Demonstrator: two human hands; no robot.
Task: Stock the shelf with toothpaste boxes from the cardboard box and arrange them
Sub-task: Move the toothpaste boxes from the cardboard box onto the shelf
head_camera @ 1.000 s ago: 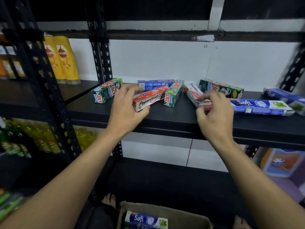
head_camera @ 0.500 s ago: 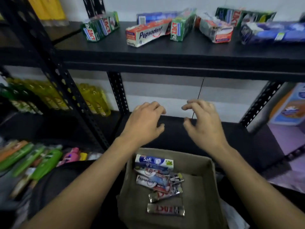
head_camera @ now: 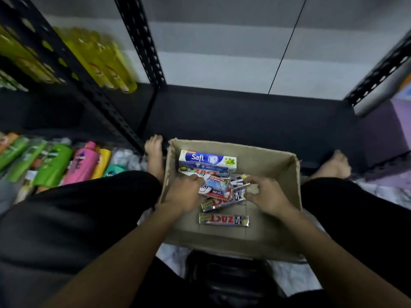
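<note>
Nearest, behind both wrists: a lone silver toothpaste box (head_camera: 223,220) lies flat on the floor of the cardboard box (head_camera: 273,162), untouched.

Left hand (head_camera: 184,193) reaches into the heap. Its fingers are curled round the near end of a red-and-white toothpaste box (head_camera: 216,187), gripping it; probably the next one to go up.

Right hand (head_camera: 268,196) sits just right of the heap, fingers bent toward the crossed silver boxes (head_camera: 224,202). Blur hides any contact, so I cannot tell whether it holds one.

Beyond the fingertips, a blue toothpaste box (head_camera: 208,160) lies crosswise by the far wall.

Farther on is a dark lower shelf (head_camera: 244,116), with bottles (head_camera: 51,165) far left of the left hand.

The shelf being stocked is out of frame. Boxes under the heap are unreadable.
</note>
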